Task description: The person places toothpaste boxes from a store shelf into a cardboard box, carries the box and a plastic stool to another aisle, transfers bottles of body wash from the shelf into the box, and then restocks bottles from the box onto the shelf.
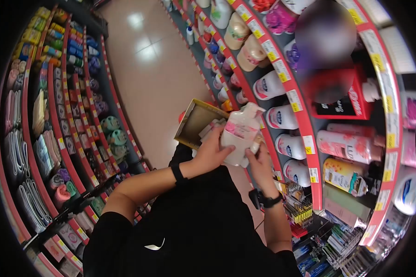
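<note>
A white bottle [241, 130] with a pink label is held in front of my body, slightly tilted. My left hand [211, 150] grips its left side, thumb across the front. On the lower right side, the fingers of my right hand [260, 166] close around the bottle's edge; some fingertips are hidden. Just beyond my left hand is an open cardboard box [192, 123] with a brown inside. Small pale pink items [211, 129] show in it, partly covered by my hand. What supports the box is hidden.
Red-edged shelves with price tags run along both sides. On the right stand white bottles [285, 117], a pink floral bottle [344, 146] and a red box [341, 101]. Folded towels [18, 152] hang at left. A tiled floor [143, 55] lies between.
</note>
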